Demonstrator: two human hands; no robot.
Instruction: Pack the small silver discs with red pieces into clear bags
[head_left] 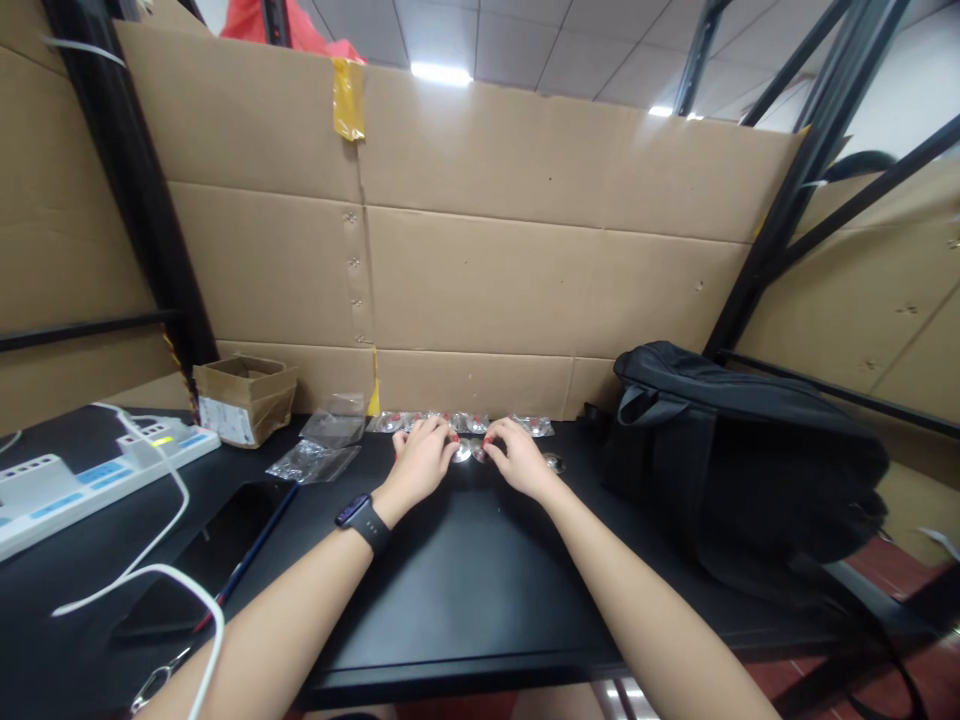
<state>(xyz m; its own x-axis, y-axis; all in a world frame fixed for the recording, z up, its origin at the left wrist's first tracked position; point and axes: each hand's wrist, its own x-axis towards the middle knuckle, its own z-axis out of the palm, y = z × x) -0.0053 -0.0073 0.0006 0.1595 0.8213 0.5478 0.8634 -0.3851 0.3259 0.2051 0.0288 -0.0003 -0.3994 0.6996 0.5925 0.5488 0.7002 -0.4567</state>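
Observation:
My left hand (422, 457) and my right hand (514, 456) rest side by side on the black table (465, 580), far from me near the cardboard wall. Their fingers are curled and pinched around a small shiny round part (462, 451) lying between them. A row of small clear packets with red and silver pieces (465, 423) runs along the wall just behind the fingertips. Another small round part (554, 463) lies to the right of my right hand. A dark smartwatch (361, 519) sits on my left wrist.
A black backpack (742, 460) fills the table's right side. Empty clear bags (319, 455) and a small cardboard box (244, 398) lie to the left. A white power strip (90, 478) with a white cable (172, 560) and a pen (251, 555) are at the left.

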